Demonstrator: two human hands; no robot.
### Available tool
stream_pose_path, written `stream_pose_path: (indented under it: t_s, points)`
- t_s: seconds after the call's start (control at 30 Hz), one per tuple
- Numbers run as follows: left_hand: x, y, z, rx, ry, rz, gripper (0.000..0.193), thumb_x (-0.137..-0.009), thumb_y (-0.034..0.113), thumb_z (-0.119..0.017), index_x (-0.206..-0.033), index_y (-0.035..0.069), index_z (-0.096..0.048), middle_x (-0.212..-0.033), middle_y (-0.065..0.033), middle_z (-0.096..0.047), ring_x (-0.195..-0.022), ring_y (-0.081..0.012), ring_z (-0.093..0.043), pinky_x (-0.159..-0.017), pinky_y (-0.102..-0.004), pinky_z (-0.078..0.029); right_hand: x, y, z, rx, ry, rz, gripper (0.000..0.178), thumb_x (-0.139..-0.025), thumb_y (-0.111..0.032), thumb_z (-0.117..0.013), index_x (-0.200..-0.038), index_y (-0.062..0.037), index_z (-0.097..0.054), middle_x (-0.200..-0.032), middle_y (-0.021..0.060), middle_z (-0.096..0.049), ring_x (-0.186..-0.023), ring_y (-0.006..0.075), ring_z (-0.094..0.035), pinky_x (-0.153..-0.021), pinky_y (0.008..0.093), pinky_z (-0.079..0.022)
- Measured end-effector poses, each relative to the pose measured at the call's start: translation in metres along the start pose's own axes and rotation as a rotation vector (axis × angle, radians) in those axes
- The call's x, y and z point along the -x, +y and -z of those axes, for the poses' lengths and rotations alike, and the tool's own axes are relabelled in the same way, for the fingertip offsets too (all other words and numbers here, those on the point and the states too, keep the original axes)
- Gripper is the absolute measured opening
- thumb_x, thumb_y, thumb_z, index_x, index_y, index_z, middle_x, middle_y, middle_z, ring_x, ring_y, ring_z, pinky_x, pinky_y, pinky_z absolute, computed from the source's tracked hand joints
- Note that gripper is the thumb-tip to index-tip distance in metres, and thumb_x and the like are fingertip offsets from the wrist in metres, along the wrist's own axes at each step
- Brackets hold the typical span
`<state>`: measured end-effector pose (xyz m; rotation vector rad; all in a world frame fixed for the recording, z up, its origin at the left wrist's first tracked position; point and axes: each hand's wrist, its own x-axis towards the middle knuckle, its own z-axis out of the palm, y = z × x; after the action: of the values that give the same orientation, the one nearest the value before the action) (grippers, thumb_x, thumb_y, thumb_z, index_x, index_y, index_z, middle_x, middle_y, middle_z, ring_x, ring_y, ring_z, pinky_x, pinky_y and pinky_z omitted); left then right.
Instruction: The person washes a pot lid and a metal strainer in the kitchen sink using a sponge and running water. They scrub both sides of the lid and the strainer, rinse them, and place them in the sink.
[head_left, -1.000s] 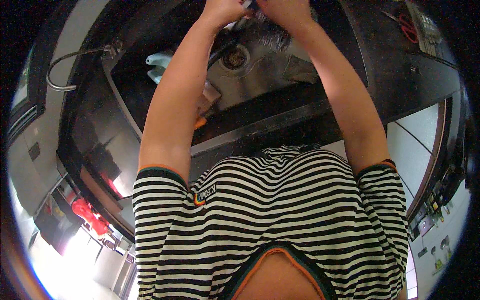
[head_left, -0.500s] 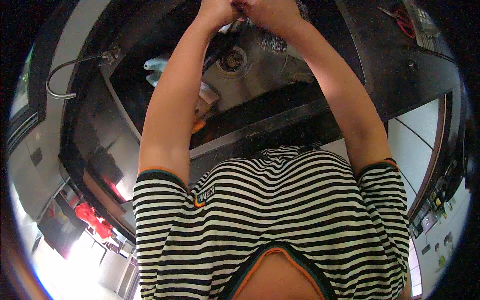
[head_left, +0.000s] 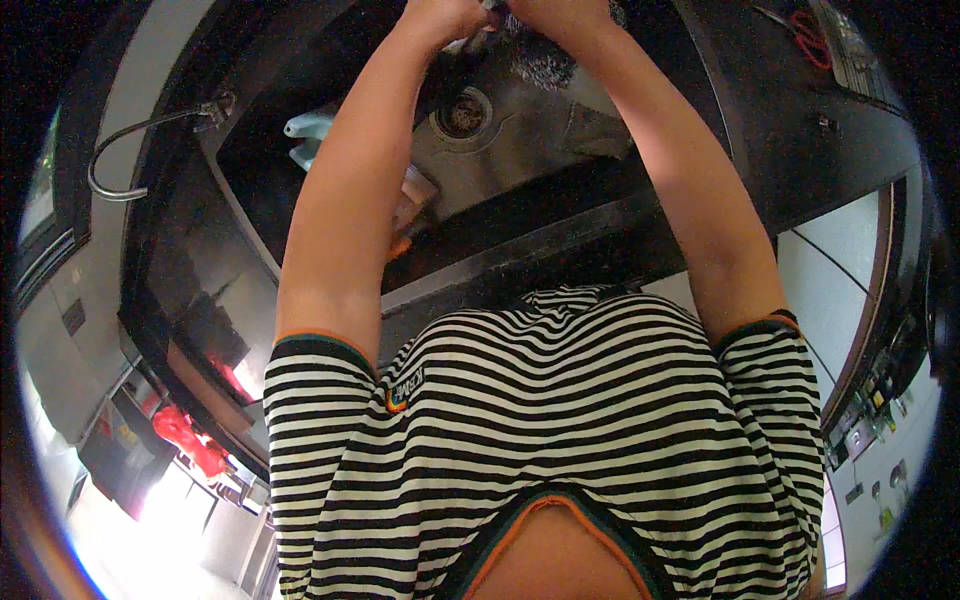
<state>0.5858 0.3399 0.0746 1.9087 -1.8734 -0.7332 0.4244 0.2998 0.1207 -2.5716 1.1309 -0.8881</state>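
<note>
At the top edge of the view, both arms reach over a dark sink. My left hand and my right hand meet with fingers closed, partly cut off by the frame. Between them shows a small greyish bit of something I cannot make out. A grey, bristly-looking thing appears just below my right hand; whether that hand holds it is hidden. The round drain lies below the hands. A pale blue plastic thing is partly covered by my left forearm.
A curved metal tap stands left of the sink. Red-handled scissors lie on the dark counter at the upper right, near a ribbed metal rack. A pale block-like item sits beside my left forearm.
Both hands have shifted slightly up and away, further out of the frame. The bristly-looking patch has moved up a little and the drain shows more fully.
</note>
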Motion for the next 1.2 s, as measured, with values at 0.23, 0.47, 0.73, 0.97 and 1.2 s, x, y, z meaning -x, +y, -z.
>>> stream_pose_path:
  t_s: [0.23, 0.47, 0.73, 0.97, 1.2]
  points:
    - [0.013, 0.018, 0.012, 0.025, -0.062, 0.149, 0.042, -0.084, 0.041, -0.051, -0.103, 0.006, -0.064, -0.101, -0.0211, -0.064, -0.097, -0.0367, -0.060, -0.082, -0.0446, -0.046, 0.014, -0.005, 0.011, -0.137, 0.031, 0.165, 0.012, -0.075, -0.021, -0.064, -0.074, -0.0092, -0.066, -0.081, 0.0120, -0.058, -0.063, 0.0327, -0.061, -0.058, 0.0418, -0.051]
    - [0.008, 0.020, 0.011, 0.181, -0.065, 0.092, 0.034, -0.086, 0.035, -0.052, -0.100, 0.005, -0.063, -0.094, -0.0211, -0.065, -0.090, -0.0356, -0.061, -0.081, -0.0449, -0.045, 0.004, -0.001, -0.002, 0.027, 0.064, 0.191, 0.010, -0.075, -0.018, -0.062, -0.070, -0.0106, -0.064, -0.077, 0.0092, -0.055, -0.061, 0.0297, -0.060, -0.052, 0.0409, -0.050]
    - [-0.006, 0.001, -0.007, 0.045, -0.015, 0.147, 0.035, -0.089, 0.035, -0.050, -0.105, 0.006, -0.062, -0.096, -0.0188, -0.066, -0.092, -0.0328, -0.062, -0.081, -0.0427, -0.046, -0.002, 0.004, 0.009, -0.063, 0.140, 0.158, 0.010, -0.075, -0.017, -0.064, -0.068, -0.0097, -0.060, -0.076, 0.0104, -0.053, -0.057, 0.0310, -0.060, -0.052, 0.0424, -0.049]
    - [0.003, 0.011, -0.003, -0.090, 0.000, 0.128, 0.034, -0.087, 0.033, -0.051, -0.103, 0.006, -0.063, -0.095, -0.0177, -0.066, -0.090, -0.0331, -0.061, -0.080, -0.0424, -0.047, 0.012, 0.000, 0.014, -0.093, 0.123, 0.106, 0.014, -0.076, -0.019, -0.063, -0.068, -0.0097, -0.058, -0.079, 0.0081, -0.052, -0.056, 0.0309, -0.058, -0.049, 0.0411, -0.048]
    - [0.011, 0.022, 0.007, 0.091, -0.095, 0.330, 0.032, -0.084, 0.035, -0.053, -0.095, 0.009, -0.066, -0.084, -0.0170, -0.067, -0.076, -0.0312, -0.064, -0.069, -0.0416, -0.050, 0.026, -0.011, 0.004, -0.060, 0.080, 0.096, 0.008, -0.076, -0.019, -0.063, -0.073, -0.0118, -0.062, -0.080, 0.0074, -0.053, -0.058, 0.0310, -0.059, -0.051, 0.0419, -0.048]
